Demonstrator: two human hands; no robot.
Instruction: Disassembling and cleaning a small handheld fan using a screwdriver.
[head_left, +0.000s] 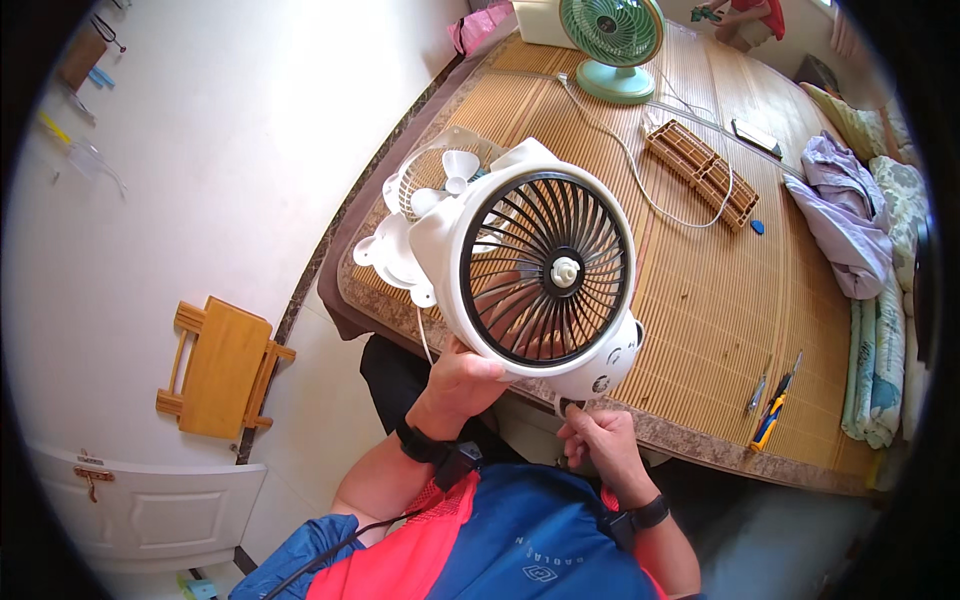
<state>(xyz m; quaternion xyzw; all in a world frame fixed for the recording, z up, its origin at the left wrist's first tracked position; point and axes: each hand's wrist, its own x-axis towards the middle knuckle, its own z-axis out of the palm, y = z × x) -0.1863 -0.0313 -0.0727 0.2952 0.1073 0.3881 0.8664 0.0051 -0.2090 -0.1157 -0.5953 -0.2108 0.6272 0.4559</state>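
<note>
A white fan (455, 270) is tilted up in front of me, its round black spiral grille (500, 325) facing up. At the grille's centre is a white hub (565, 271), with no blade over it. The lower end of the fan carries a small printed cartoon face. My left hand (465, 380) grips the fan's lower left rim, most fingers hidden behind it. With curled fingers, my right hand (603, 440) pinches a small part at the fan's lower end. Beyond the fan lie a white fan blade (459, 168) and a clear round guard (425, 170), partly hidden.
On the mat-covered bed (680, 330) stand a green fan (612, 85) with a white cord and a brown slatted rack (700, 172). Screwdrivers (772, 412) lie at the right, near folded bedding (850, 220). A wooden stool (222, 368) is on the floor. Another person (750, 20) is far back.
</note>
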